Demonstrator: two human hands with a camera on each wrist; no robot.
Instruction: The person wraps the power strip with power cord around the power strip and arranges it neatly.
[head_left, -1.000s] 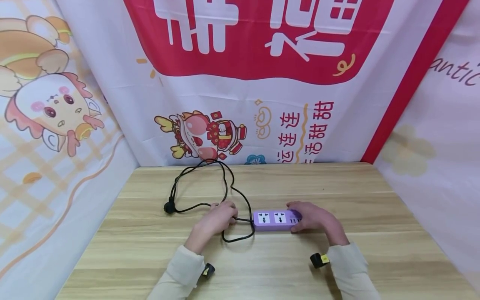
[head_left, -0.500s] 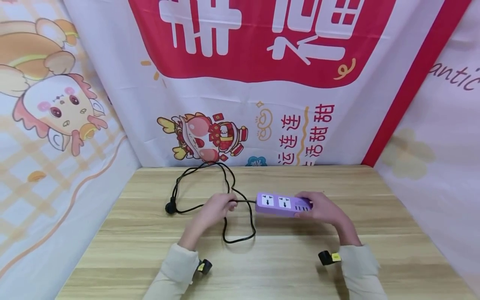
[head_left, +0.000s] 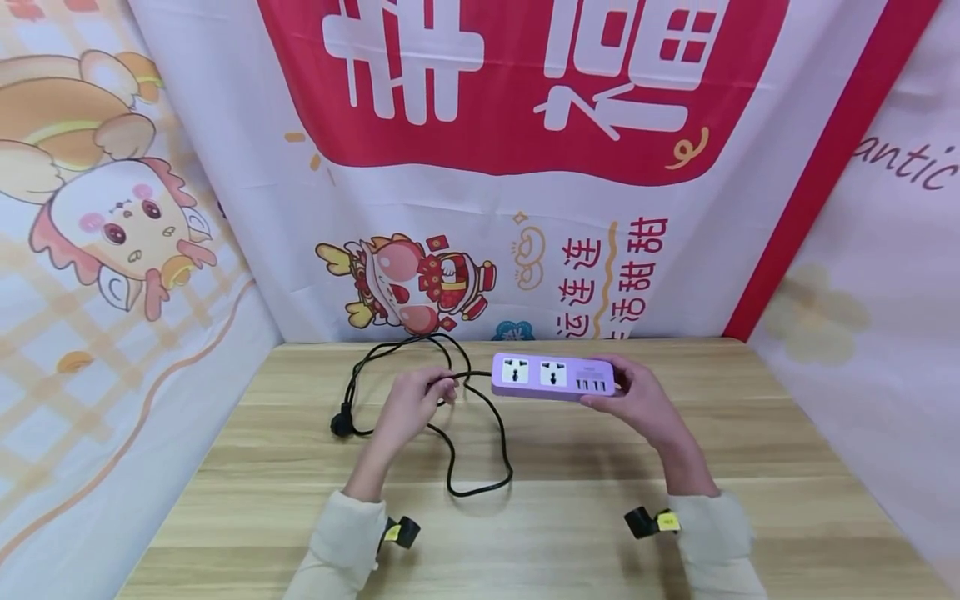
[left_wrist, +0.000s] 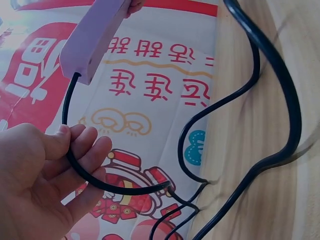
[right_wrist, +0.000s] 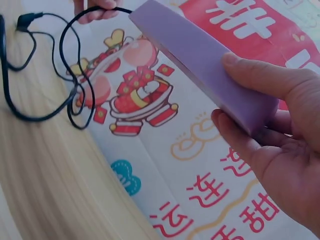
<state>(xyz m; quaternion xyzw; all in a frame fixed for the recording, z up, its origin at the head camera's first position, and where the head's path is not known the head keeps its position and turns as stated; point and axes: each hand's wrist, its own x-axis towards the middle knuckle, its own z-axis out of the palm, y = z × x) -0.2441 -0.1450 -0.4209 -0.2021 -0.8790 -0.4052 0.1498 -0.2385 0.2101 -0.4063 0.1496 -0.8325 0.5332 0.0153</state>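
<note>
A purple power strip (head_left: 536, 377) with two white sockets and several USB ports is held up above the table. My right hand (head_left: 637, 400) grips its right end, thumb on one side and fingers on the other, as the right wrist view also shows. From the strip's left end runs a black cord (left_wrist: 125, 190). My left hand (head_left: 415, 402) pinches this cord between thumb and fingers a short way from the strip. The rest of the cord lies in loose loops on the table, ending in a black plug (head_left: 342, 422) at the left.
The wooden table (head_left: 525, 542) meets a printed cloth backdrop (head_left: 450, 192) at its far edge. Cloth walls (head_left: 97, 333) stand at the left and right sides. Each wrist carries a small black camera (head_left: 407, 532).
The power strip has risen off the table, and moved toward the backdrop, lately a little left. My left hand has come up with the cord, moving away and slightly left.
</note>
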